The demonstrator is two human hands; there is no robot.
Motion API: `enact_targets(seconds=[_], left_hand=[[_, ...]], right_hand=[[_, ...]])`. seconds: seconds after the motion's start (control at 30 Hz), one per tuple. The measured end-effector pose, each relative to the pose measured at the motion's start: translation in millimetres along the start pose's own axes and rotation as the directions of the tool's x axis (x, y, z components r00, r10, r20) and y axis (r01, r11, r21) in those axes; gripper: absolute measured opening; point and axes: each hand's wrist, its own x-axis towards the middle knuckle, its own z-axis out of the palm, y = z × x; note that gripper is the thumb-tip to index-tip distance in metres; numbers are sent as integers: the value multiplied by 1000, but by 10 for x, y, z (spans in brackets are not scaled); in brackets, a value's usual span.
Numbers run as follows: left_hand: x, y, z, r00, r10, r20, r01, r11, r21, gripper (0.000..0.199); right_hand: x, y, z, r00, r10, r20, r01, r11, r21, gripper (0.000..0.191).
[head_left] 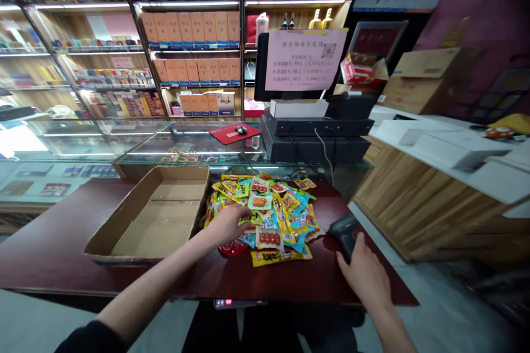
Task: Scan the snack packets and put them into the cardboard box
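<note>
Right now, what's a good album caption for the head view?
Left hand at a pile of bright snack packets, right hand holding a dark scanner, open cardboard box alongside.

Left hand (231, 222) at heaped snack packets (282, 218) beside a cardboard box (155, 223), right hand (366, 270) around a scanner (343, 228)

I note snack packets (284, 218) mid-counter (232, 284) | box (165, 218) left of them | scanner (343, 228) to their right, in right hand (366, 271) | display case (144, 149) behind, mouse mat (224, 135) on it | shelving (190, 51) farther back
</note>
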Motion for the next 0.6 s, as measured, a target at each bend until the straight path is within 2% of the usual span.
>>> enact_targets(seconds=[0.1, 0.17, 0.3, 0.4, 0.43, 0.5, 0.57, 0.6], left_hand=[[473, -80, 137, 999, 54, 4, -54, 978, 199, 40], [652, -138, 209, 997, 66, 48, -76, 962, 262, 46], [787, -205, 302, 995, 26, 95, -53, 956, 288, 47], [815, -221, 317, 996, 2, 84, -26, 956, 292, 38], [822, -234, 303, 997, 3, 73, -23, 961, 276, 35], [829, -294, 233, 999, -7, 32, 1, 984, 176, 33], [811, -403, 97, 998, -55, -5, 55, 997, -49, 32], [786, -474, 5, 995, -96, -8, 93, 975, -200, 32]], right_hand=[[93, -54, -30, 998, 4, -58, -5, 1000, -29, 64], [159, -76, -38, 1000, 25, -20, -26, 999, -39, 55], [311, -62, -35, 987, 94, 132, -87, 995, -56, 32], [518, -101, -176, 973, 112, 200, -126, 990, 60, 36], [602, -154, -274, 981, 89, 175, -113, 985, 133, 38], [755, -345, -533, 998, -20, 55, -1, 936, 351, 37], [842, -645, -818, 991, -131, -35, 128, 813, 569, 29], [851, -824, -945, 978, -207, -37, 178, 719, 672, 29]])
